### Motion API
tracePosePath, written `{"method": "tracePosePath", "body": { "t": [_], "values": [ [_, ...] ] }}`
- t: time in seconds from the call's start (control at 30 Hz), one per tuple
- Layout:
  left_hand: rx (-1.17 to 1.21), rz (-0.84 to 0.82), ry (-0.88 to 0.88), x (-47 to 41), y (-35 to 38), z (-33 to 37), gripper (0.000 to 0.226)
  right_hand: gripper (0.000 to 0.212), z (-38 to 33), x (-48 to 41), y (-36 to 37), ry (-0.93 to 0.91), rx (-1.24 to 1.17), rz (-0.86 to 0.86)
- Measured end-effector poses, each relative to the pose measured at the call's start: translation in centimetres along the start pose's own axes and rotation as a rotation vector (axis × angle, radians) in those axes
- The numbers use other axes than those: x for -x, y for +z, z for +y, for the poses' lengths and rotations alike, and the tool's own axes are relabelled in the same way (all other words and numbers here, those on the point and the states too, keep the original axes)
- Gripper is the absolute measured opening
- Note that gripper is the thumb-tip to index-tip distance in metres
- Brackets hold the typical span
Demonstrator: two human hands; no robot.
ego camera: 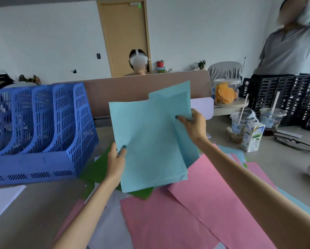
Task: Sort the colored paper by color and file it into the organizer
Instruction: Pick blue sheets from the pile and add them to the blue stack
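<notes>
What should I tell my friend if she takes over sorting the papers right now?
Left hand: grips the left edge of the light blue sheets.
Right hand: holds the same sheets on their right side.
Blue organizer: stands at left on the table; no paper shows in its slots.
Done: some light blue gathered, held up above the pile.
Left: file the blue, then sort the pink sheets, green sheets and white sheets lying on the table.

Soft even indoor light, faint shadows, wide-angle edge bending, blurred top-right corner
</notes>
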State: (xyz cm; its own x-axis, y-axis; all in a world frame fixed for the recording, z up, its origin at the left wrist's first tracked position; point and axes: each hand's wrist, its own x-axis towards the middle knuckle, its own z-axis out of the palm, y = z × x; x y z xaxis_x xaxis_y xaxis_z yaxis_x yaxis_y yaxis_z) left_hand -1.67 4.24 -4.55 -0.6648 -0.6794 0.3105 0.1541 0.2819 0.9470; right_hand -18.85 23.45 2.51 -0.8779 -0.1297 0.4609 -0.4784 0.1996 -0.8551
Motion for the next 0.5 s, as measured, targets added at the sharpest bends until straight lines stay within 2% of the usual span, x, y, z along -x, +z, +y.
{"method": "tracePosePath", "body": {
  "t": [0.23, 0.4, 0.5],
  "values": [
    [0.059, -0.016, 0.051, -1.6, -0.7, 4.4, 0.046, 0.026, -6.5, 0.2, -1.6, -0.093, -0.219, -0.049],
    [0.071, -0.035, 0.095, -1.1, -0.8, 7.3, 0.052, 0.026, -9.9, 1.0, -3.0, -0.077, -0.432, -0.142],
    [0.07, -0.044, 0.113, -0.1, -0.8, 8.4, 0.053, 0.021, -10.8, 1.7, -3.4, -0.073, -0.445, -0.184]
  ]
}}
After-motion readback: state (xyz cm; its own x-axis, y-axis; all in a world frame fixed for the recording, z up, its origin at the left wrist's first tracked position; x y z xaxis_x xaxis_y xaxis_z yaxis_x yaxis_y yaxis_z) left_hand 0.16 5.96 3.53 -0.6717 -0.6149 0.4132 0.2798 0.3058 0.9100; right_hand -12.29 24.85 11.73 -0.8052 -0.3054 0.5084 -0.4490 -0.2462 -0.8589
